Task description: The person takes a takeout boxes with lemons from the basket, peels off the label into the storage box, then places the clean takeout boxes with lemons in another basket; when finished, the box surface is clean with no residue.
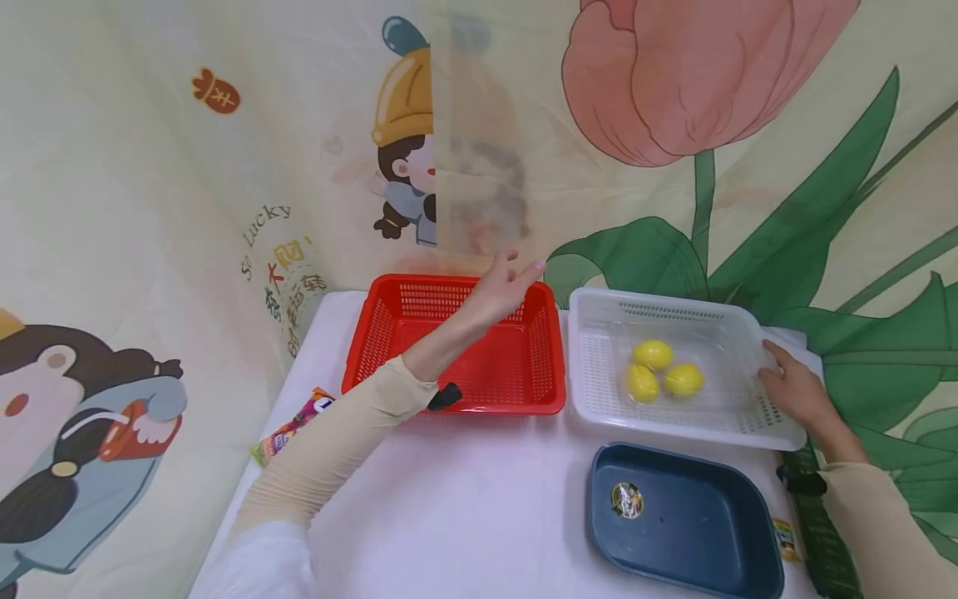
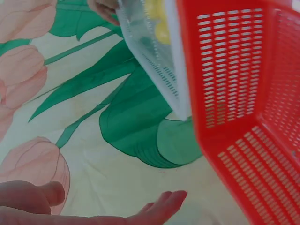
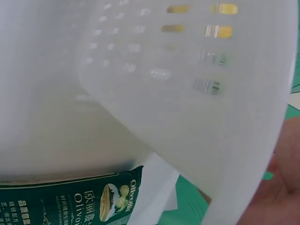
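Observation:
My left hand (image 1: 503, 291) hovers over the back right of a red plastic basket (image 1: 449, 409), fingers extended and nothing in them. In the left wrist view, that hand's fingers (image 2: 164, 206) reach out beside the red basket's wall. At its right end, a white perforated basket (image 1: 599, 374) is gripped at the rim by my right hand (image 1: 801, 391). Three yellow lemons (image 1: 684, 380) sit together inside the white basket, in what looks like clear plastic. The right wrist view has the white basket's wall (image 3: 197, 131) close up, with part of the right hand (image 3: 276, 183) beyond it.
A dark blue tub (image 1: 696, 507) with a round sticker stands in front of the white basket. To its right lie a dark green package (image 1: 823, 524) and a small colourful packet (image 1: 786, 539). A colourful snack bag (image 1: 295, 424) lies at the table's left edge. Printed cloth hangs behind.

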The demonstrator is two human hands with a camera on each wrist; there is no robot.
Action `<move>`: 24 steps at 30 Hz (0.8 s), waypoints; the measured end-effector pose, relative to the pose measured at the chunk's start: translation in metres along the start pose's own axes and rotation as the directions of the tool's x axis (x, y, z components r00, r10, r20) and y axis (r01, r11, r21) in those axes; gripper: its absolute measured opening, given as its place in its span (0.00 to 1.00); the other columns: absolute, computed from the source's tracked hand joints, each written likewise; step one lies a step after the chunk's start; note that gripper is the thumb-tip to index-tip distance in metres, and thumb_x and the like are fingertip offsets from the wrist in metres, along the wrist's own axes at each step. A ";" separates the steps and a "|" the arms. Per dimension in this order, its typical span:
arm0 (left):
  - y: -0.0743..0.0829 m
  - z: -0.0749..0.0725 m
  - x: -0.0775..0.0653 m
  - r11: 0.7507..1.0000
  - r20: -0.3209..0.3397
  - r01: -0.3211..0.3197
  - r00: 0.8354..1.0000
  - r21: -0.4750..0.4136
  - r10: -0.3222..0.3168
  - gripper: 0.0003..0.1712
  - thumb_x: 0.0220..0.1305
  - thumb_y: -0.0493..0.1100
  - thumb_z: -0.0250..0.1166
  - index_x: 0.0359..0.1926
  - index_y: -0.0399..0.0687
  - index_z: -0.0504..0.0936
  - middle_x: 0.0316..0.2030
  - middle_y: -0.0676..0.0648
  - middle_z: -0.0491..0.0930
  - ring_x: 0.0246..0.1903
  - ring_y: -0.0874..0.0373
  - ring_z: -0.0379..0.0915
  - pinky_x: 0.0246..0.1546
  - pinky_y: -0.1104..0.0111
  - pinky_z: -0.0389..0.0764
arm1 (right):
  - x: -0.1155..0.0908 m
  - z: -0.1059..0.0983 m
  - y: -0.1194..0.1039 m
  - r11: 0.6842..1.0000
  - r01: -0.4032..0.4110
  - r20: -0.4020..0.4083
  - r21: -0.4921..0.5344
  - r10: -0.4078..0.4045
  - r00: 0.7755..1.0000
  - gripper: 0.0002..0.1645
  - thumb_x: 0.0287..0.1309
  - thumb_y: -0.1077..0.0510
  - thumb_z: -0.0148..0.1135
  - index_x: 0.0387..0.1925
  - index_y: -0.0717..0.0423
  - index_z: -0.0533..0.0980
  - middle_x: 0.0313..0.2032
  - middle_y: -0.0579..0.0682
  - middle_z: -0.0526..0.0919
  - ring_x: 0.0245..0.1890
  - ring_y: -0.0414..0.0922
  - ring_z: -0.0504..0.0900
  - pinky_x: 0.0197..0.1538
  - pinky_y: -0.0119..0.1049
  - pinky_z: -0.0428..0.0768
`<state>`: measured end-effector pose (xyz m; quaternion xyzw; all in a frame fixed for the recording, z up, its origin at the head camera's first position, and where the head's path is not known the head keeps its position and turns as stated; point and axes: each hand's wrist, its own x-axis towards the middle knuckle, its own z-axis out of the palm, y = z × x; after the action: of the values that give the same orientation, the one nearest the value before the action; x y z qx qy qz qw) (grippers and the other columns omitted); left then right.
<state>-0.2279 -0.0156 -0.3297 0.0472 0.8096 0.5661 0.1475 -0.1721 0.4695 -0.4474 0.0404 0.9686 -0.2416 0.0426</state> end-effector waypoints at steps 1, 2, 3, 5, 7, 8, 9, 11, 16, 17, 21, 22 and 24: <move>-0.005 -0.002 -0.003 1.000 -0.012 -0.008 1.000 0.018 0.008 0.45 0.74 0.64 0.55 0.80 0.52 0.48 0.75 0.42 0.61 0.73 0.45 0.60 0.73 0.48 0.66 | 0.000 0.000 0.000 1.000 0.002 -0.003 -0.002 -0.002 1.000 0.37 0.76 0.57 0.38 0.76 0.73 0.43 0.62 0.89 0.59 0.53 0.79 0.70 0.46 0.67 0.76; -0.010 -0.004 -0.007 0.999 -0.028 -0.016 0.999 0.044 0.017 0.44 0.74 0.64 0.54 0.80 0.53 0.48 0.75 0.43 0.60 0.73 0.45 0.59 0.73 0.48 0.66 | 0.001 0.000 0.000 1.000 0.008 -0.009 -0.006 -0.008 1.000 0.37 0.76 0.57 0.37 0.76 0.73 0.43 0.62 0.89 0.59 0.54 0.80 0.70 0.47 0.68 0.75; -0.015 -0.004 -0.010 0.998 -0.044 -0.026 0.999 0.064 0.029 0.44 0.74 0.64 0.54 0.80 0.53 0.48 0.76 0.44 0.59 0.74 0.45 0.59 0.73 0.47 0.66 | 0.001 -0.001 0.001 1.000 0.014 -0.015 -0.010 -0.014 1.000 0.37 0.76 0.57 0.37 0.76 0.73 0.43 0.62 0.88 0.60 0.54 0.80 0.69 0.48 0.68 0.74; -0.026 -0.005 -0.015 0.993 -0.075 -0.045 0.996 0.106 0.053 0.44 0.74 0.64 0.54 0.80 0.52 0.48 0.76 0.45 0.58 0.75 0.46 0.57 0.74 0.47 0.64 | 0.000 -0.001 0.001 0.999 0.032 -0.035 -0.013 -0.033 0.999 0.36 0.75 0.58 0.36 0.76 0.74 0.44 0.62 0.88 0.60 0.56 0.81 0.68 0.49 0.71 0.73; -0.037 -0.005 -0.020 0.988 -0.106 -0.071 0.991 0.140 0.086 0.44 0.74 0.63 0.54 0.80 0.50 0.49 0.77 0.45 0.57 0.76 0.47 0.55 0.75 0.48 0.61 | 0.001 -0.002 0.000 0.998 0.059 -0.058 -0.002 -0.059 0.997 0.35 0.75 0.59 0.35 0.75 0.75 0.45 0.64 0.87 0.58 0.58 0.82 0.65 0.52 0.74 0.71; -0.042 -0.005 -0.022 0.984 -0.119 -0.084 0.987 0.159 0.104 0.44 0.75 0.63 0.54 0.80 0.49 0.49 0.78 0.45 0.56 0.76 0.47 0.54 0.76 0.49 0.60 | 0.001 -0.002 0.000 0.997 0.074 -0.074 0.006 -0.074 0.995 0.35 0.75 0.60 0.35 0.75 0.75 0.45 0.65 0.86 0.57 0.59 0.83 0.64 0.54 0.75 0.69; -0.048 -0.005 -0.023 0.980 -0.127 -0.097 0.985 0.172 0.120 0.45 0.75 0.62 0.54 0.80 0.48 0.49 0.78 0.44 0.56 0.77 0.47 0.53 0.76 0.50 0.59 | 0.001 -0.002 -0.001 0.996 0.088 -0.093 0.012 -0.086 0.992 0.35 0.75 0.60 0.35 0.75 0.76 0.45 0.66 0.86 0.57 0.59 0.83 0.63 0.55 0.77 0.68; -0.058 -0.005 -0.028 0.972 -0.135 -0.114 0.980 0.204 0.143 0.45 0.75 0.62 0.55 0.80 0.47 0.48 0.78 0.43 0.54 0.77 0.47 0.52 0.77 0.49 0.59 | 0.001 -0.002 -0.003 0.993 0.115 -0.140 0.029 -0.110 0.984 0.34 0.75 0.61 0.36 0.75 0.76 0.46 0.68 0.85 0.55 0.62 0.83 0.60 0.57 0.78 0.64; -0.079 -0.005 -0.041 0.947 -0.157 -0.118 0.973 0.298 0.170 0.46 0.74 0.63 0.55 0.80 0.47 0.49 0.78 0.42 0.53 0.77 0.44 0.51 0.76 0.43 0.56 | 0.000 0.003 -0.015 0.985 0.150 -0.265 0.082 -0.124 0.956 0.33 0.77 0.60 0.38 0.74 0.76 0.49 0.70 0.82 0.55 0.68 0.80 0.56 0.66 0.78 0.56; -0.082 -0.005 -0.044 0.942 -0.162 -0.117 0.971 0.314 0.175 0.46 0.73 0.63 0.56 0.79 0.47 0.49 0.77 0.41 0.53 0.76 0.43 0.51 0.76 0.41 0.55 | 0.000 0.004 -0.019 0.984 0.153 -0.282 0.092 -0.121 0.952 0.33 0.77 0.60 0.38 0.75 0.75 0.49 0.70 0.82 0.54 0.69 0.80 0.55 0.66 0.77 0.55; -0.093 -0.002 -0.053 0.924 -0.177 -0.108 0.967 0.366 0.183 0.46 0.73 0.63 0.57 0.79 0.46 0.50 0.77 0.38 0.52 0.76 0.40 0.50 0.75 0.38 0.52 | -0.001 0.007 -0.038 0.982 0.155 -0.306 0.112 -0.114 0.945 0.34 0.79 0.56 0.39 0.76 0.71 0.49 0.73 0.78 0.53 0.72 0.77 0.53 0.69 0.76 0.53; -0.095 -0.002 -0.055 0.922 -0.179 -0.105 0.967 0.373 0.183 0.46 0.73 0.63 0.57 0.79 0.47 0.50 0.78 0.38 0.52 0.77 0.40 0.49 0.75 0.37 0.51 | -0.002 0.008 -0.044 0.980 0.164 -0.310 0.113 -0.122 0.943 0.34 0.79 0.56 0.40 0.77 0.70 0.50 0.73 0.77 0.53 0.72 0.76 0.53 0.70 0.75 0.52; -0.098 0.000 -0.058 0.916 -0.184 -0.099 0.966 0.389 0.182 0.47 0.72 0.63 0.58 0.79 0.48 0.50 0.78 0.38 0.50 0.77 0.40 0.47 0.76 0.36 0.49 | -0.003 0.011 -0.057 0.978 0.179 -0.307 0.111 -0.138 0.942 0.34 0.79 0.54 0.41 0.77 0.67 0.51 0.74 0.76 0.53 0.73 0.75 0.52 0.71 0.74 0.51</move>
<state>-0.1638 -0.0647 -0.4096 0.0712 0.9088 0.4112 0.0057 -0.1743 0.4146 -0.4301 0.0007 0.9451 -0.3013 -0.1261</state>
